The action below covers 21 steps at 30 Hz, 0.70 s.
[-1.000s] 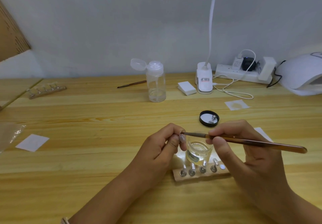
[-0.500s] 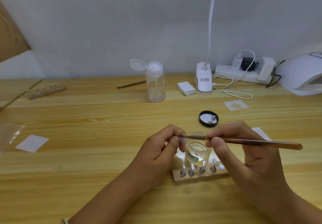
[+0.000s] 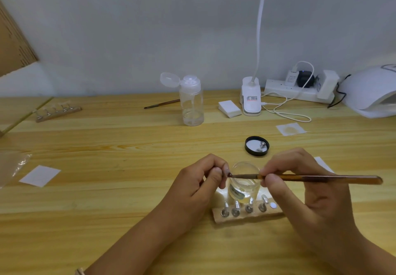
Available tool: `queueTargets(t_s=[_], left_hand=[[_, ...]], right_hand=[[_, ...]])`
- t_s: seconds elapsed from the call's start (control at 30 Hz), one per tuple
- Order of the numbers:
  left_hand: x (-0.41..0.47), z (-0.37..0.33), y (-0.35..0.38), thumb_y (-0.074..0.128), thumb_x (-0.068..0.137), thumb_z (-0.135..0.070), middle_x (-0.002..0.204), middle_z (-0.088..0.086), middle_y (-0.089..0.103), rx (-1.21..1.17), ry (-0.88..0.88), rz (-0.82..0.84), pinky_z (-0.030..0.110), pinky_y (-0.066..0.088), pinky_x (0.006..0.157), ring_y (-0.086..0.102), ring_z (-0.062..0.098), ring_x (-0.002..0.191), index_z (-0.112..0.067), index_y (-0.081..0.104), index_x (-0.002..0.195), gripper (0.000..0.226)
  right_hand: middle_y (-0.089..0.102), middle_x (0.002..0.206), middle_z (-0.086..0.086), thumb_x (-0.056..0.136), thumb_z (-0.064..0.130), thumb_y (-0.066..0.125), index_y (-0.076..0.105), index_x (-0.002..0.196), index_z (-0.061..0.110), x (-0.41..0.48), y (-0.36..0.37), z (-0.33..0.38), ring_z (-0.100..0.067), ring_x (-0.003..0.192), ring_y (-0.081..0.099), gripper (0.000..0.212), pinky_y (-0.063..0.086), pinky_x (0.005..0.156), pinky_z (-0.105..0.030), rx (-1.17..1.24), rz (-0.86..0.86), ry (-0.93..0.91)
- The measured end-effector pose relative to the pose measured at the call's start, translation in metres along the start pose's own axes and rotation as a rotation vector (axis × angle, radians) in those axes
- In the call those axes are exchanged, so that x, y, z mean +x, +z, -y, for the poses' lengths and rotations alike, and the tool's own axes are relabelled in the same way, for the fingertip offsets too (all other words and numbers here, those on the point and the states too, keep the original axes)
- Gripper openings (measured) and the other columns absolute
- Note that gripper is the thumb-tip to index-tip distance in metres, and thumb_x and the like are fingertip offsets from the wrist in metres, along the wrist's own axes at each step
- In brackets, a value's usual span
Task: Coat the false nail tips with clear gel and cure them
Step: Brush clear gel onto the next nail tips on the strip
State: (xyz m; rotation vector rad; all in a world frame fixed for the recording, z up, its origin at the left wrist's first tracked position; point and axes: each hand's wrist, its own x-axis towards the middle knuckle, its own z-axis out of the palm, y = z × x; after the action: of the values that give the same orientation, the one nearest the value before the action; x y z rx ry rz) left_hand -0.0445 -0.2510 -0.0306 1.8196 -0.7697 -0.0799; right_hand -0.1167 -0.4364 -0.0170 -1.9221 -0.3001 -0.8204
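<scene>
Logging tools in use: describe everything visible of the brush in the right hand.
The brush is long and thin, with a translucent amber handle and dark bristles. It lies almost level, bristles pointing left. The right hand pinches it near the bristles; its tip meets the nail tip pinched by the left hand, above the glass jar.

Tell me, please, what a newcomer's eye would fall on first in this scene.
The two hands at front centre: the left hand pinches a small nail tip while the right hand holds a long brown brush against it. Between them stands an open glass jar, with a wooden holder of nail stands just in front.
</scene>
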Motion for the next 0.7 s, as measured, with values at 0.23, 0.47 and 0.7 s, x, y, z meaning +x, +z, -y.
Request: queueTargets(t_s=[0.23,0.47,0.7], left_hand=[[0.0009,-0.0014,0.0009,0.043,0.096,-0.020,0.071,-0.015,0.055,-0.019,-0.009,-0.004,0.035,0.041,0.067,0.051,0.010,0.071,-0.028,0.061,0.086,0.022],[0.0014,-0.0014,0.0013,0.043,0.095,-0.018,0.070,-0.015,0.056,-0.008,-0.014,-0.021,0.020,0.039,0.067,0.051,0.006,0.070,-0.029,0.061,0.086,0.023],[0.0011,-0.0015,0.0008,0.042,0.097,-0.020,0.073,-0.015,0.059,0.005,-0.005,-0.025,0.039,0.040,0.067,0.052,0.024,0.072,-0.030,0.059,0.087,0.022]], right_hand=[[0.067,0.089,0.005,0.086,0.028,0.059,0.068,0.088,0.021,-0.0001,0.0036,-0.0002,-0.017,0.091,0.064,0.011,0.049,0.081,-0.030,-0.093,-0.012,-0.046],[0.061,0.083,0.010,0.082,0.023,0.058,0.065,0.079,0.020,-0.0011,0.0004,-0.0010,-0.017,0.083,0.061,0.009,0.045,0.076,-0.026,-0.077,-0.028,-0.057],[0.067,0.089,0.010,0.084,0.031,0.061,0.069,0.086,0.026,-0.0006,0.0039,-0.0009,-0.019,0.094,0.064,0.009,0.048,0.081,-0.031,-0.110,-0.018,-0.028]])
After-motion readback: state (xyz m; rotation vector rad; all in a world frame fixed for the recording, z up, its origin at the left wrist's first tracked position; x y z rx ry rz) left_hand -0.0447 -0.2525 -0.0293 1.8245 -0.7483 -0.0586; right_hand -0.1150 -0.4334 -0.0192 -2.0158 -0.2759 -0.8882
